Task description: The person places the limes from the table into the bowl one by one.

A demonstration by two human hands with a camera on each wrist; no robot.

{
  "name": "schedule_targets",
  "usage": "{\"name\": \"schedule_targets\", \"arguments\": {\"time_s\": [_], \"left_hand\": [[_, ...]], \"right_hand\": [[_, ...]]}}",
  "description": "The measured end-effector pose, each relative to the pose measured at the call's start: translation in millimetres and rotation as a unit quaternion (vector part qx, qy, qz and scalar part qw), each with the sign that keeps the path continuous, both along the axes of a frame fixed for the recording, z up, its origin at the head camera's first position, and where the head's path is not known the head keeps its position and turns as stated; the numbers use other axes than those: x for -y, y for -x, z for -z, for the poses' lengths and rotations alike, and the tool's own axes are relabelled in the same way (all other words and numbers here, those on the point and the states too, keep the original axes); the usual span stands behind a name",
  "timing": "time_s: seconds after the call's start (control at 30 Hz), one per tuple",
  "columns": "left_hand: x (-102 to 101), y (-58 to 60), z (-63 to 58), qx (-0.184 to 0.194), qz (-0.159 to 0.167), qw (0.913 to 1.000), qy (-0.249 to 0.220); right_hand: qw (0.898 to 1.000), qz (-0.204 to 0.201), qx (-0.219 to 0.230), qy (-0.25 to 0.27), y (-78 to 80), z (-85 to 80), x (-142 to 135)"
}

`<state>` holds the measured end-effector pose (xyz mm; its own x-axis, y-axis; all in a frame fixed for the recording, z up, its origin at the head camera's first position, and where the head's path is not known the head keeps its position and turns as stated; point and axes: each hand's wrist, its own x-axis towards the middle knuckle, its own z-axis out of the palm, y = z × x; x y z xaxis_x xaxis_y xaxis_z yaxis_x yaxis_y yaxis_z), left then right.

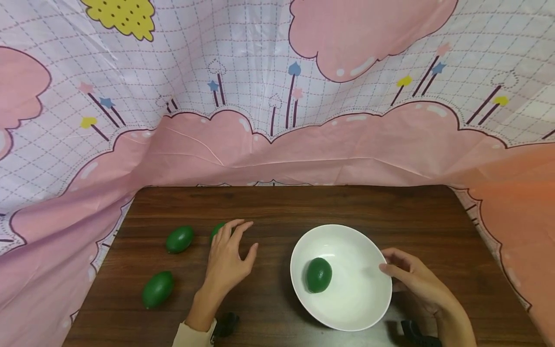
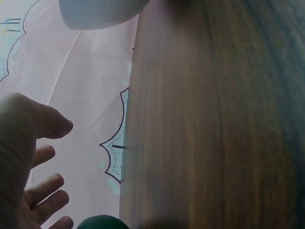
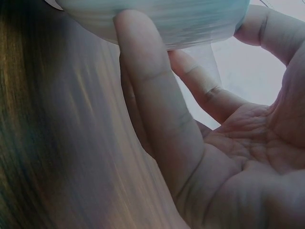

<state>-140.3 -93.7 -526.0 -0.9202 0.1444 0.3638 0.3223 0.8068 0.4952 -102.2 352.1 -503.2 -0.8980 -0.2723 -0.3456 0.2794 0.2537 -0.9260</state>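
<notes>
A white bowl (image 1: 357, 294) stands right of the table's middle with one green lime (image 1: 318, 275) lying inside it. My right hand (image 1: 418, 279) holds the bowl's right rim between thumb and fingers; the right wrist view shows the fingertips against the bowl's outer wall (image 3: 190, 24). My left hand (image 1: 229, 260) hovers over the table's left half, fingers spread and loosely bent, nothing in its grasp. Partly hidden behind those fingers is another lime (image 1: 216, 231), and a lime (image 2: 103, 222) peeks in at the bottom of the left wrist view.
Two more limes lie farther left, one toward the back (image 1: 179, 239) and one nearer the front (image 1: 158, 289). The dark wooden table (image 1: 277, 207) ends at a pink and white patterned cloth (image 1: 269, 164) behind it. Black straps (image 1: 418, 335) show near both wrists.
</notes>
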Motion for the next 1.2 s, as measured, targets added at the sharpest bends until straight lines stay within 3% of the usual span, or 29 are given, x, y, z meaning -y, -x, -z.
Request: {"name": "schedule_targets", "arguments": {"time_s": [0.23, 0.77, 1.2], "left_hand": [[2, 4.3, 5.8, -0.006, -0.006, 1.0, -0.001], [26, 9.2, 6.9, -0.002, -0.041, 0.999, 0.015], [36, 7.9, 13.1, 0.025, -0.057, 0.9979, 0.016]], "right_hand": [[1.0, 0.014, 0.005, -0.008, 0.2, -1.0, 0], [1.0, 0.024, 0.014, -0.011, 1.4, 1.1, 2], [0.999, 0.026, 0.016, -0.022, 1.4, -1.0, 3]]}}
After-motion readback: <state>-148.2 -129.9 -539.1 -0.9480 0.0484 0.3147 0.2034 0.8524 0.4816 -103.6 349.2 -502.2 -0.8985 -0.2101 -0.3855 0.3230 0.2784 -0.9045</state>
